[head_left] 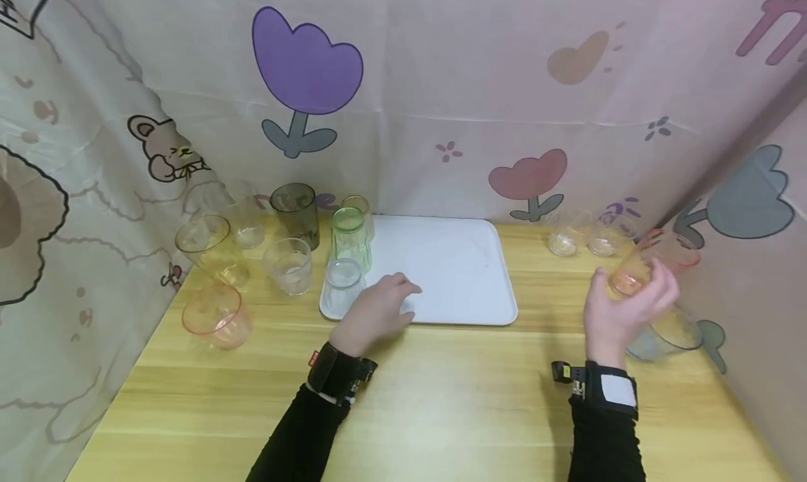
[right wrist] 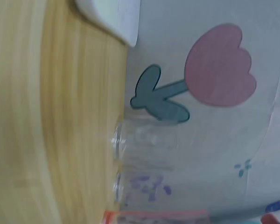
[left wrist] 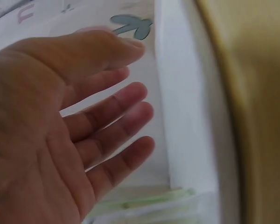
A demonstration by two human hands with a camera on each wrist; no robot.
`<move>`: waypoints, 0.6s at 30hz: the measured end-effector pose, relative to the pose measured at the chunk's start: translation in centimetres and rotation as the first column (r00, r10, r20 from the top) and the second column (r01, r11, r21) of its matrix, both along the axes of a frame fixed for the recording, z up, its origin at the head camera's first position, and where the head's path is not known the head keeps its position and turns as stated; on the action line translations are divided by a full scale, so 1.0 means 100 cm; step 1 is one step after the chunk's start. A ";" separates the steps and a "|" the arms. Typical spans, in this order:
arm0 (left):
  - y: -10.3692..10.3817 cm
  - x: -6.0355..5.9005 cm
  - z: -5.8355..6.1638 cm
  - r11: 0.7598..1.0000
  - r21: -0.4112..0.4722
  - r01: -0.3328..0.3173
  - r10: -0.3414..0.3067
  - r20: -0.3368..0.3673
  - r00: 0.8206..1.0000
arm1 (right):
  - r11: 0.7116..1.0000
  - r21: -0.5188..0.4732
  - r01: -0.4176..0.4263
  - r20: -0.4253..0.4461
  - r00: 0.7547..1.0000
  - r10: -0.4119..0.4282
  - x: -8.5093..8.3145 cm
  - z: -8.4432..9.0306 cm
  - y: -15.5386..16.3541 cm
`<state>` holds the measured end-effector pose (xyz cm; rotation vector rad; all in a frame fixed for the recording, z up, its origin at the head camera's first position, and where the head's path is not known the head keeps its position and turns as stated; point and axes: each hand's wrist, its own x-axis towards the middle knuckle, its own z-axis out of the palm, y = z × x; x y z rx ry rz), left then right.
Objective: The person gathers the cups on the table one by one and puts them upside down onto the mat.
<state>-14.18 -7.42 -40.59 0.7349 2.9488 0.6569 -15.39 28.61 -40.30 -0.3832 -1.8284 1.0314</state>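
Observation:
My left hand (head_left: 375, 310) hovers over the front left of a white tray (head_left: 441, 272), its fingers loosely bent around nothing. Beside it on the tray stand a small clear glass (head_left: 344, 286), a ribbed green glass (head_left: 351, 238) and a yellowish glass (head_left: 362, 212), partly hidden. In the left wrist view the fingers (left wrist: 123, 128) are spread and hold nothing. My right hand (head_left: 627, 310) is at a pinkish-orange glass (head_left: 674, 251) on the right, fingers bent in front of it. The right wrist view shows only fingertips (right wrist: 270, 218), apart from the orange glass (right wrist: 154, 217); contact elsewhere cannot be seen.
Left of the tray stand a dark grey glass (head_left: 296, 216), clear glasses (head_left: 288, 266), a yellow glass (head_left: 217, 251) and a pink glass (head_left: 217, 317). Two clear glasses (head_left: 563, 240) stand at the back right. A wide clear glass (head_left: 668, 335) is near the right hand.

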 end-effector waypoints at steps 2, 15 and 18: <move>0.004 0.000 -0.005 1.000 -0.021 0.006 -0.006 0.032 0.999 | 1.000 -0.014 0.027 -0.015 1.000 -0.027 0.002 -0.004 0.007; 0.011 0.001 -0.021 0.998 -0.051 0.041 -0.036 0.099 0.994 | 0.929 -0.255 0.270 0.152 0.959 -0.237 0.023 -0.002 0.013; 0.011 0.000 -0.023 0.997 -0.058 0.050 -0.045 0.099 0.994 | 0.886 -0.364 0.286 0.199 0.954 -0.226 0.028 -0.001 0.015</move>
